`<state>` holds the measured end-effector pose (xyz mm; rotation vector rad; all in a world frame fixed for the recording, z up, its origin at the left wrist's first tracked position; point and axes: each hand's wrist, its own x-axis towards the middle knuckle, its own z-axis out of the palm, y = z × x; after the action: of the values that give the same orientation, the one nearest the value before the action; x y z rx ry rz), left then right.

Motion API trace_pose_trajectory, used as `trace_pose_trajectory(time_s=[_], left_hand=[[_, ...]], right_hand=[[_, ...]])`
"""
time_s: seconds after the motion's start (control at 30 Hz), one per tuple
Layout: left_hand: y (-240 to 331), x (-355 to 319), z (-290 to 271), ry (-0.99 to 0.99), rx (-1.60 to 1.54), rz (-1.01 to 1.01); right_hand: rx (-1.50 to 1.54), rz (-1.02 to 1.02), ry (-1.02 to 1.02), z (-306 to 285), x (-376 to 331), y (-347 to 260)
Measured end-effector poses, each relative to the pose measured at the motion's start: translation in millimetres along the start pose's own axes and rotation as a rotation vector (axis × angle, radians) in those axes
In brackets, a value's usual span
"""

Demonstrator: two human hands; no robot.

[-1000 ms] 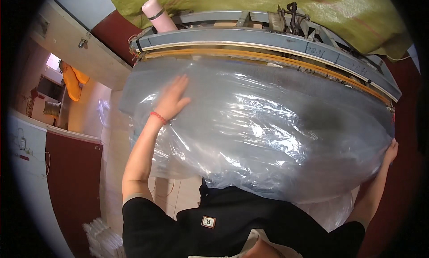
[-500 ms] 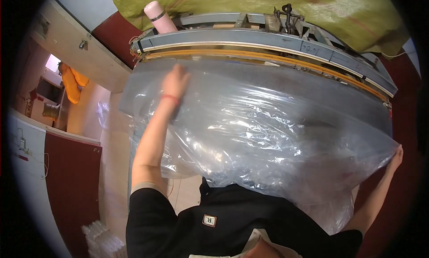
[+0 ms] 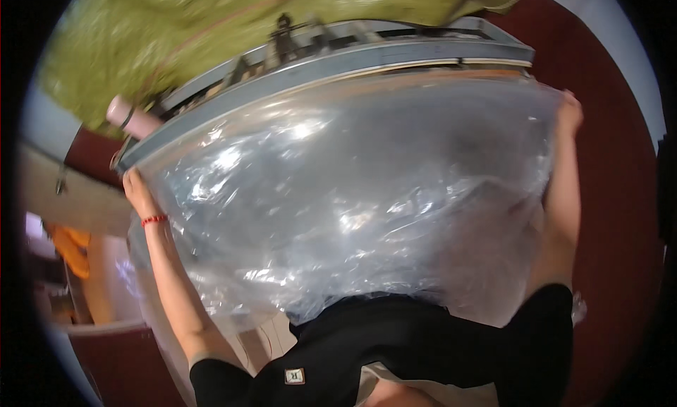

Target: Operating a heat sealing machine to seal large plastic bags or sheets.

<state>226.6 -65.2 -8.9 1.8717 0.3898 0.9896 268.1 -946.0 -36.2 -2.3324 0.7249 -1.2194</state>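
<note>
A wide sheet of clear plastic film (image 3: 367,174) is stretched between my two hands, over a grey work surface that shows through it. My left hand (image 3: 135,185), with a red bracelet at the wrist, pinches the film's far left corner beside the end of a grey metal beam (image 3: 338,67). At the far right corner my right hand (image 3: 570,114) grips the film's edge with bent fingers. The near part of the film hangs in shiny creases against my black shirt.
Behind the beam lie metal frame parts and a dark clamp (image 3: 283,37). A pink bottle (image 3: 134,118) leans at the beam's left end. Yellow-green woven sheeting (image 3: 176,33) covers the back. Dark red wall (image 3: 613,195) borders the right; a doorway stands at left.
My left hand has gone from lying on the film to holding its far left corner. The right hand has carried its corner up and away. The view has turned.
</note>
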Motion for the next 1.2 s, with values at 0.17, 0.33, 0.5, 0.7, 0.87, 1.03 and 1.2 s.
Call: trace_pose_trajectory(time_s=[0.17, 0.33, 0.5, 0.7, 0.87, 1.03, 1.2], left_hand=[[-124, 10, 12, 0.029, 0.29, 0.098], [-148, 44, 23, -0.034, -0.045, -0.061], [-149, 47, 27, 0.03, -0.172, -0.036], [-156, 54, 12, 0.009, -0.017, -0.022], [-150, 52, 5, 0.07, -0.132, -0.182], [-128, 44, 12, 0.071, -0.14, -0.226], [-100, 28, 16, -0.046, -0.316, -0.239]], right_hand=[[0.236, -0.115, 0.013, 99, -32, 2], [0.504, 0.084, -0.061, 140, -18, -9], [0.638, 0.241, -0.029, 140, -21, -28], [0.579, 0.338, -0.049, 139, -10, -23], [0.503, 0.319, 0.026, 122, -5, -47], [0.583, 0.259, 0.049, 120, -4, -49], [0.381, -0.122, -0.022, 99, -7, -37]])
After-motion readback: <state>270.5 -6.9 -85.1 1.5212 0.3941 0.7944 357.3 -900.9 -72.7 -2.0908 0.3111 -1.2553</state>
